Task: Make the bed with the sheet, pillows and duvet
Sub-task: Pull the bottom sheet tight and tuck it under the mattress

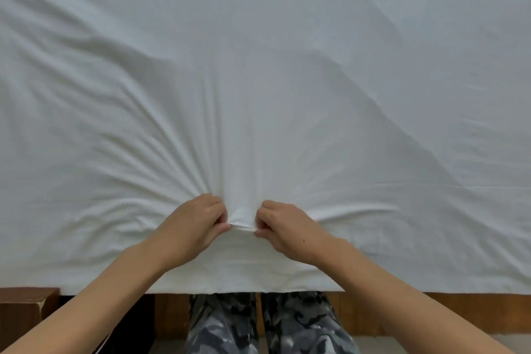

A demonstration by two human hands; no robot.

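White cotton sheet (pixel 258 66) is spread across the whole bed and fills almost all of the head view, its near edge hanging over the side, with a strip of the wooden bed frame (pixel 459 313) showing below it. A small fold of the cloth is pinched near that front edge by both hands, which are set close together. The left hand (pixel 192 227) has its fingers curled over the fold with the thumb pressed beneath it, and the right hand (pixel 284 230) is clamped on the same fold in the same way. Creases fan out from the pinch, strongest to the left, while a long ridge runs up and away to the right.

No pillows or duvet are seen, so the task is judged to be at an early stage, with the sheet being drawn taut.

Several risks are suggested by this layout. Because the cloth is held at one narrow spot, any pull is likely to be concentrated there, so the radiating creases could be deepened rather than smoothed. If the pull is made too hard, the far side of the sheet, which cannot be seen, could be dragged off its edge. If the pinch is released abruptly, the gathered fold may be left standing as a pleat. An uneven overhang along the near side could also result.
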